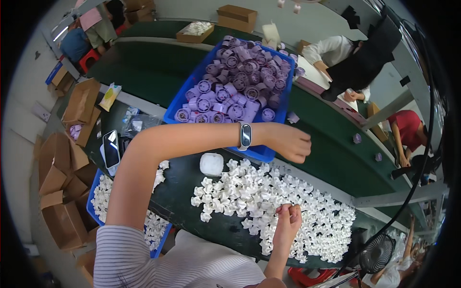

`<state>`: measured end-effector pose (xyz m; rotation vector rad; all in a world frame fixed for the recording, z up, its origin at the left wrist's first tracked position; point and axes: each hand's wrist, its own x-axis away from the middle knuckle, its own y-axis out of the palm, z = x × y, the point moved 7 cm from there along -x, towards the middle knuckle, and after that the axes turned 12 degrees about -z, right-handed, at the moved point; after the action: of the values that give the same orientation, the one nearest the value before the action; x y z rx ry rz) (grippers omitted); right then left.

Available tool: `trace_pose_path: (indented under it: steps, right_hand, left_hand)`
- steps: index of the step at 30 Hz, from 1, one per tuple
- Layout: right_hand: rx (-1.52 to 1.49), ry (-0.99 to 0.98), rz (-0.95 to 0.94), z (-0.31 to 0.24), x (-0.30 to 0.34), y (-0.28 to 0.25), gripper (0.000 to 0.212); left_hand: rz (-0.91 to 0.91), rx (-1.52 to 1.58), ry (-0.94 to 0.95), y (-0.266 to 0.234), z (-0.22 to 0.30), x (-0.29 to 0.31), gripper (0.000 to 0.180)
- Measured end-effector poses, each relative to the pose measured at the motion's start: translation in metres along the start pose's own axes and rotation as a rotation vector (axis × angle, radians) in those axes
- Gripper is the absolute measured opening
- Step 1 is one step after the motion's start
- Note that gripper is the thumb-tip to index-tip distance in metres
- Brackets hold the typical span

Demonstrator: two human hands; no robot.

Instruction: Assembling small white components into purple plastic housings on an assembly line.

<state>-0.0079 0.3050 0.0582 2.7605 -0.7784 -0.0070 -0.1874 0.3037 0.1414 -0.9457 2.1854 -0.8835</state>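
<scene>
My left arm reaches across the bench, a band with a dark screen on its wrist. My left hand is closed, fingers curled down, just past the near right corner of a blue crate. Whatever it may hold is hidden. The crate is heaped with purple round plastic parts. Above a wide spread of small white plastic pieces, my right hand is closed in a pinch. What sits between its fingertips is too small to make out. A white rounded-square block lies at the spread's left end.
A blue bin of white pieces stands beside my left arm. A phone, a yellow packet and open cardboard boxes are at left. Loose purple parts ride the green belt. Other people work beyond; a black fan stands lower right.
</scene>
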Motion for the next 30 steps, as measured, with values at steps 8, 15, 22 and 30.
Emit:
trace_pose_path:
  steps: [8, 15, 22, 30]
  right_hand:
    - [-0.117, -0.013, -0.013, 0.003, 0.004, 0.011, 0.031]
    - [-0.12, -0.01, -0.006, 0.003, 0.01, 0.008, 0.028]
    - [-0.155, 0.006, 0.078, 0.0, 0.016, 0.007, 0.019]
    - [-0.4, 0.104, -0.066, 0.021, 0.015, 0.005, 0.03]
  left_hand:
    - [-0.016, -0.012, 0.09, 0.0, 0.012, 0.047, 0.012]
    - [-0.17, 0.206, -0.12, 0.007, -0.007, 0.063, 0.01]
    - [-0.435, 0.861, -0.919, 0.079, -0.055, 0.14, 0.022]
    - [-0.607, 0.734, -0.906, 0.088, -0.02, 0.112, 0.052]
